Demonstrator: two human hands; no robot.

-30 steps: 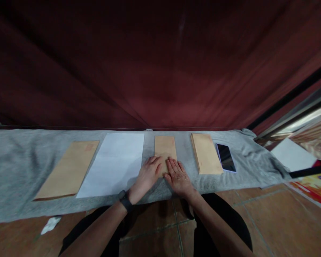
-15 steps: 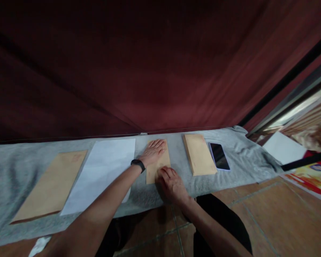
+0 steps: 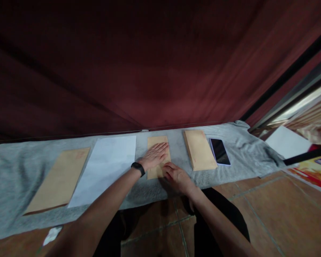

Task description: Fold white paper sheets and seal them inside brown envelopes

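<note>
A small brown paper envelope (image 3: 153, 173) lies on the grey cloth, upright to my view. Across its middle my left hand (image 3: 155, 155) rests flat, fingers stretched out and a black band on the wrist. At the envelope's right edge, low down, my right hand (image 3: 178, 177) has its fingers curled together against the paper; the thumb is mostly hidden. A stack of similar brown envelopes (image 3: 200, 150) lies to the right. Left of my hands is a white sheet of paper (image 3: 109, 164), and beyond it a larger brown envelope (image 3: 59, 178).
A phone (image 3: 220, 152) lies beside the stack on the grey cloth (image 3: 246, 153). Dark red fabric (image 3: 160, 71) hangs behind. Below is a tiled floor (image 3: 267, 214) with a crumpled white scrap (image 3: 52, 235). A white panel (image 3: 287, 142) and printed packaging stand at right.
My left hand has slid slightly down and right over the envelope. My right hand has shifted a little right along its edge. The view has tilted slightly.
</note>
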